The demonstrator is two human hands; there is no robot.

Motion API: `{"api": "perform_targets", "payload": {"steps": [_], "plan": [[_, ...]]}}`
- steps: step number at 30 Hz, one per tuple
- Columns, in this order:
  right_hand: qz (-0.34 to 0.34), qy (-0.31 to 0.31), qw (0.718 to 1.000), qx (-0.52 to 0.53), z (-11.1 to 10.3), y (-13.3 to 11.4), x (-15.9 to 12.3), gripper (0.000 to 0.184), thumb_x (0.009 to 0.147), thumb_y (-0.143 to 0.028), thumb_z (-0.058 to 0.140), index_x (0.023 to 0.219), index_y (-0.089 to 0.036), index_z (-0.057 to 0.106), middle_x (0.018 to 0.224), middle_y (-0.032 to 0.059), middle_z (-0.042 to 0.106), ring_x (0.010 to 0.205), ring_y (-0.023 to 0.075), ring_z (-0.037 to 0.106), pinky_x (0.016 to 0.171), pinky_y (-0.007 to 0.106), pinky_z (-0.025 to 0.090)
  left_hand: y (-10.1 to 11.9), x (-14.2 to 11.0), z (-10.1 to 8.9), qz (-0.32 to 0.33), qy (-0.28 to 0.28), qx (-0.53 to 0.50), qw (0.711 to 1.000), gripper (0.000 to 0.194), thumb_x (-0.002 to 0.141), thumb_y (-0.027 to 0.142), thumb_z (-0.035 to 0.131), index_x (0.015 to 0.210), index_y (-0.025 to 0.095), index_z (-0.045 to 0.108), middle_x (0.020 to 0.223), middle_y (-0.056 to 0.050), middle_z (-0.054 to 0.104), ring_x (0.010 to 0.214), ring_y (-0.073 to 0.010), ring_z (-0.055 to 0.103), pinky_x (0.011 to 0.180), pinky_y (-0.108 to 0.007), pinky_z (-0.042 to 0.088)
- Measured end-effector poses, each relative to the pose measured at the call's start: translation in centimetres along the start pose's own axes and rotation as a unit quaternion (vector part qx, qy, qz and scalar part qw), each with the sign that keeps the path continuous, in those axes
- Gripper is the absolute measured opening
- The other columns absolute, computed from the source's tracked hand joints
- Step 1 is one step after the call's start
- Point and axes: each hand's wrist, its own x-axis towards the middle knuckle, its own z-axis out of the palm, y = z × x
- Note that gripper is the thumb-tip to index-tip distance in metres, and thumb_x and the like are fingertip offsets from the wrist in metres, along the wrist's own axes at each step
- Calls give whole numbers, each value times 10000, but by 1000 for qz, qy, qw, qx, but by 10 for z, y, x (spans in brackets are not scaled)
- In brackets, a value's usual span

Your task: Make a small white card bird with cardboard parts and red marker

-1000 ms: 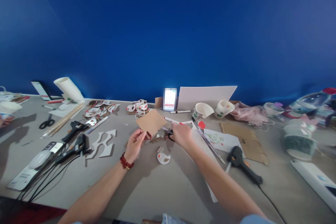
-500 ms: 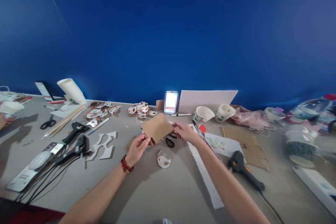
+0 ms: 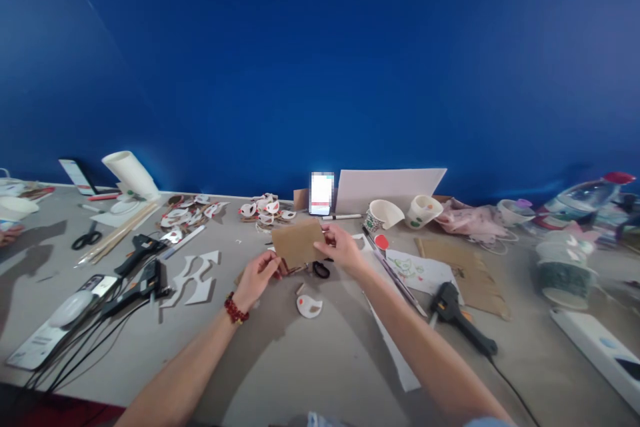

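A small brown piece of cardboard [image 3: 296, 241] is held up over the middle of the table. My left hand [image 3: 257, 277] pinches its lower left corner, and my right hand [image 3: 341, 248] grips its right edge. Behind and below the cardboard lie scissors with black handles [image 3: 321, 270], their blades partly hidden. Nearer to me, a white bird-shaped cutout [image 3: 309, 307] with a red spot and a brown patch lies flat. Several similar bird cutouts [image 3: 265, 208] sit in a cluster further back.
Glue guns lie at left [image 3: 137, 287] and right [image 3: 463, 317], with trailing cables. Paper cups [image 3: 384, 215] and a white board [image 3: 390, 188] stand along the blue wall. A lit phone [image 3: 321, 193] leans there too. At the far left edge, another person's hand [image 3: 9, 235] shows.
My right hand has left the scissors and moved to the cardboard, taking its right edge. The cardboard has turned from a diamond-like tilt to nearly level. My left hand keeps its hold.
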Motion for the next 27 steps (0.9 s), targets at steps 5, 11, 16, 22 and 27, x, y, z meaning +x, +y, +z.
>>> {"api": "perform_targets", "payload": {"steps": [5, 11, 16, 22, 27], "plan": [[24, 65, 996, -52, 10, 24, 24, 334, 789, -324, 580, 1086, -177, 538, 891, 48, 717, 808, 203, 670, 664, 305, 526, 5, 4, -22, 13, 82, -9, 996, 326, 865, 474, 550, 756, 173, 609, 677, -11, 632, 601, -136, 568, 573, -226, 449], [24, 53, 990, -129, 26, 20, 30, 346, 743, -307, 690, 1057, -188, 608, 885, 43, 710, 841, 201, 660, 748, 310, 503, 13, -3, -20, 54, 85, 21, 995, 286, 873, 441, 563, 831, 167, 635, 624, 13, 586, 589, -123, 531, 589, -218, 435], [-7, 27, 988, -150, 36, 2, 0, 231, 829, -398, 620, 952, -206, 656, 900, 35, 700, 845, 187, 645, 783, 295, 483, 16, -13, 0, 38, 24, 84, 995, 272, 876, 424, 557, 788, 176, 624, 589, 24, 541, 561, -125, 504, 555, -212, 402], [53, -78, 996, 3, 45, 3, -46, 276, 780, -426, 668, 915, -187, 638, 780, 24, 694, 699, 174, 651, 653, 274, 502, 23, -23, 21, 86, -1, 136, 987, 237, 908, 352, 526, 764, 184, 613, 657, 19, 544, 617, -125, 508, 627, -211, 407], [95, -63, 992, 54, 44, 10, -60, 236, 773, -405, 668, 749, -181, 597, 642, -1, 641, 560, 135, 577, 565, 250, 458, 21, -28, 33, 86, -42, 142, 985, 256, 930, 348, 495, 773, 182, 611, 696, 1, 573, 662, -139, 543, 652, -218, 427]]}}
